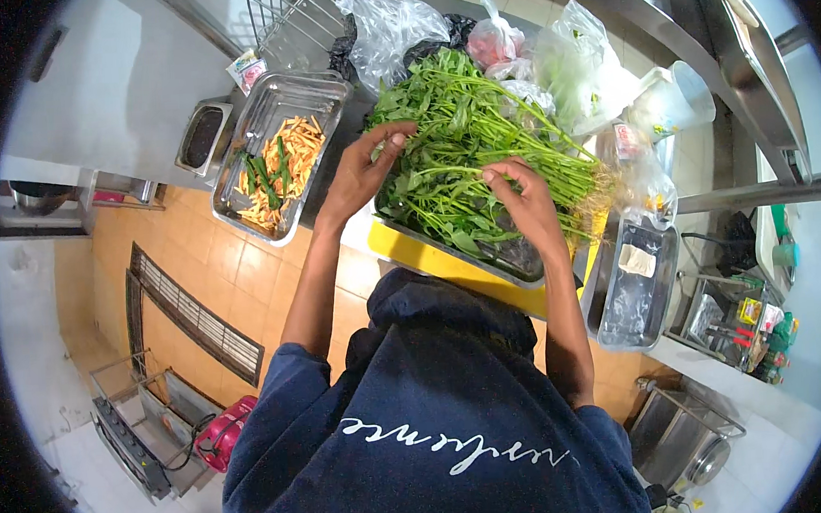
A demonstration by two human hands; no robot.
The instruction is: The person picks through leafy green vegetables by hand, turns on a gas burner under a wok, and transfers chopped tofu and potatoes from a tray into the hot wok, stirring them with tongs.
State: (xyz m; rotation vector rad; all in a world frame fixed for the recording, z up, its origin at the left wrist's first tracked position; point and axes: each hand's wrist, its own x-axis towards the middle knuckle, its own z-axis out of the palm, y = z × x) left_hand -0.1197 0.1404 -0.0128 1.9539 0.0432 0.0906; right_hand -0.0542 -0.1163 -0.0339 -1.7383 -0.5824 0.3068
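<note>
A big heap of leafy greens (459, 115) with long green stems and pale roots at the right lies over a metal tray (523, 271) in front of me. My right hand (524, 199) pinches one green stem (448, 171) between thumb and fingertips, above the near side of the heap. At the heap's left edge is my left hand (369, 170), its fingers bent and the thumb drawn close to them. Whatever lies between those fingertips is too small to make out. Beneath the tray shows a yellow surface (448, 262).
To the left, a metal tray (224, 206) holds orange-tan strips (299, 160) and dark green pieces (267, 185). Plastic bags (397, 34) crowd behind the greens. At right are another metal tray (631, 301) with a pale block and a translucent container (685, 98). A metal rail (760, 192) runs at right.
</note>
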